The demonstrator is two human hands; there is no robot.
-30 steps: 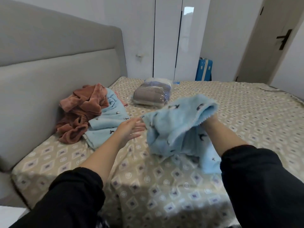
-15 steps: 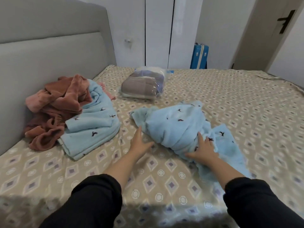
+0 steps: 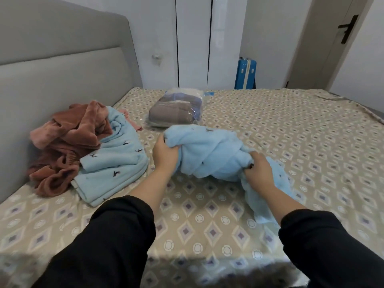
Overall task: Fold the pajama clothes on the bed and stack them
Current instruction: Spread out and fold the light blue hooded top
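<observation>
We see a bed point(image 3: 270, 146) filling most of the view, its beige sheet printed with diamonds and circles. Along the bed's left side we note a tall grey padded headboard point(image 3: 62, 59) in two horizontal panels. Beyond the bed's far edge we have glossy white wardrobe doors point(image 3: 193, 48), with a bright reflection near the top of one. Right of them, also beyond the far edge, a blue suitcase point(image 3: 245, 73) stands upright against a white wall point(image 3: 268, 38). Past the bed's far right corner we mark a pale door point(image 3: 324, 48) with a dark handle point(image 3: 348, 28). Light is soft and even. Floor hidden by the bed.
</observation>
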